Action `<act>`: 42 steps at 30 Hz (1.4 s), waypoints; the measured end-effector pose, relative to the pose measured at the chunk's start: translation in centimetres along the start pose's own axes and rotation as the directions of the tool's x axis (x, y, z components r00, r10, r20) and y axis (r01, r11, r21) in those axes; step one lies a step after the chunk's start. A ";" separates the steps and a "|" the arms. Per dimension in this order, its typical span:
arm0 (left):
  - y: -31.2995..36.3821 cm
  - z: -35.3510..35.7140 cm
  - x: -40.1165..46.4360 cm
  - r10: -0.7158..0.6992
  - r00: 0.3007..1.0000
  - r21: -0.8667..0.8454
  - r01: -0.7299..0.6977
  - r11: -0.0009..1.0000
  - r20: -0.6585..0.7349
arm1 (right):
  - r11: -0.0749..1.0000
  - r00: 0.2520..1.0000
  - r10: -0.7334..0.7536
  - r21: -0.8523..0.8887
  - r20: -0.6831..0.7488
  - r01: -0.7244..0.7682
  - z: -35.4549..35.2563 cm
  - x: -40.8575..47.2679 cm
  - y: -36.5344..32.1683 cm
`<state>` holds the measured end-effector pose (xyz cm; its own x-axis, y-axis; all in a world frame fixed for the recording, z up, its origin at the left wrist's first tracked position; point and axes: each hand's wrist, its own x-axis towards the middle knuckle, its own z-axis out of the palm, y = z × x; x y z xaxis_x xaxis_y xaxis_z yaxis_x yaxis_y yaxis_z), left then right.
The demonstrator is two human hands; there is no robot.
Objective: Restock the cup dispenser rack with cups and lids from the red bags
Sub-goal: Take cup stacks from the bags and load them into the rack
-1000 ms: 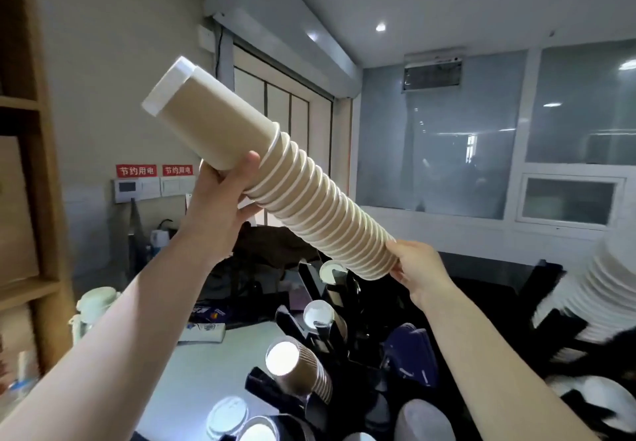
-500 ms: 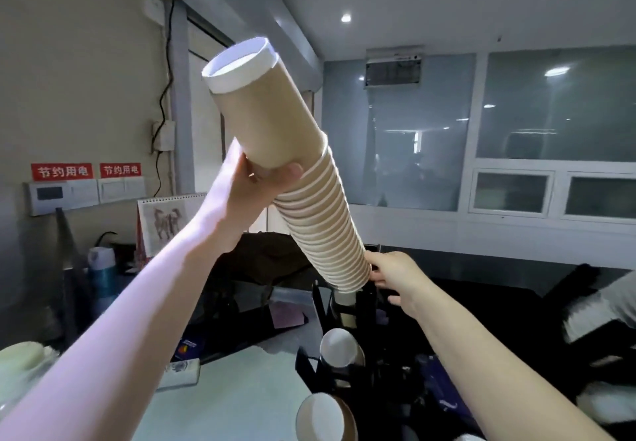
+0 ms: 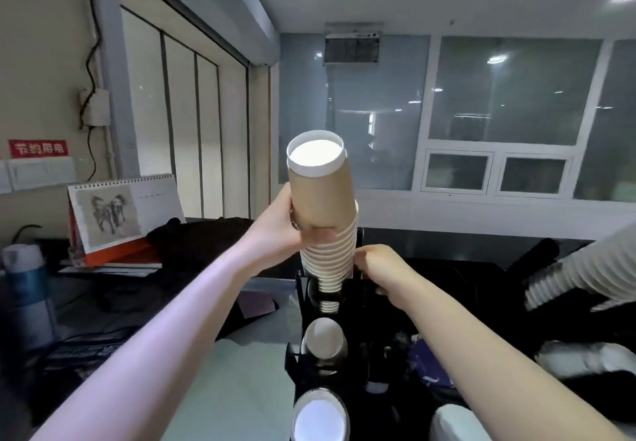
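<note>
A tall stack of brown paper cups [image 3: 321,206], nested upside down with the white base of the end cup on top, stands nearly upright at the middle of the scene, its lower end sunk into the far slot of the black dispenser rack [image 3: 303,365]. The left hand [image 3: 285,225] grips the stack at mid-height, fingers and thumb wrapped around the brown wall. The right hand [image 3: 377,267] is just right of the stack's lower ribbed rims, fingers curled against them; whether they pinch the cups I cannot tell. Nearer in the rack, two more slots each show a round white cup end [image 3: 323,337]. At the far right a second ribbed stack of white cups [image 3: 581,272] lies tilted. To the left a desk calendar [image 3: 124,212] stands beside a blue bottle [image 3: 25,282].
</note>
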<state>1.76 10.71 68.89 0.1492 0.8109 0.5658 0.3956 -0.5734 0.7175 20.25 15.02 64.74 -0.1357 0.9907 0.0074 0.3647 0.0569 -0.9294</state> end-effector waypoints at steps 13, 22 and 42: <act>-3.9 2.6 -1.1 0.116 0.992 -0.219 -0.104 0.970 0.044 | 0.797 0.796 -0.602 -0.005 0.066 0.603 -0.6 -1.5 -2.5; -6.8 3.7 -1.1 0.104 0.993 -0.177 -0.093 0.980 0.053 | 0.839 0.839 -0.543 0.047 0.025 0.542 -0.3 -1.1 -1.5; -11.2 5.0 -1.1 -0.047 0.999 -0.014 0.047 0.999 -0.005 | 0.877 0.876 -0.479 -0.002 -0.060 0.480 1.8 0.2 0.6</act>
<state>1.67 16.87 58.19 0.1255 0.8366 0.5332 0.3894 -0.5359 0.7491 18.79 14.99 63.57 -0.2381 0.8476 0.4743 0.2567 0.5259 -0.8109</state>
